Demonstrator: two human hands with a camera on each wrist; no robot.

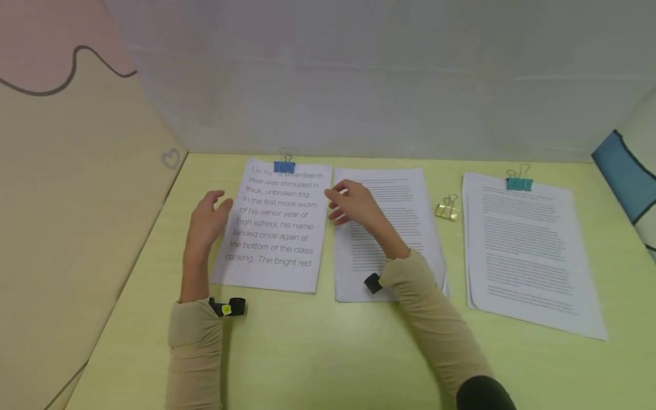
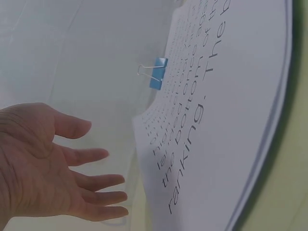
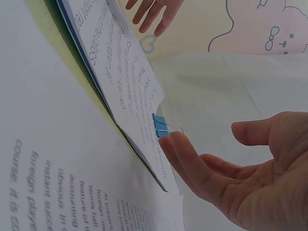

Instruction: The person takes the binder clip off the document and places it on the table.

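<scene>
Large-print white paper stack (image 1: 271, 228): likely light, floppy; best held by both long edges
Left hand (image 1: 207, 219), right hand (image 1: 353, 202): empty, fingers relaxed, flanking stack

The right hand (image 3: 260, 185) is held with the thumb spread from the fingers. The blue binder clip (image 3: 160, 126) is seen close to the fingertips; contact cannot be determined. The large-print stack (image 3: 113, 72) is gripped by the clip. Small-print sheets (image 3: 57, 130) are positioned alongside. The left hand (image 3: 156, 12) is partly shown above.
</scene>
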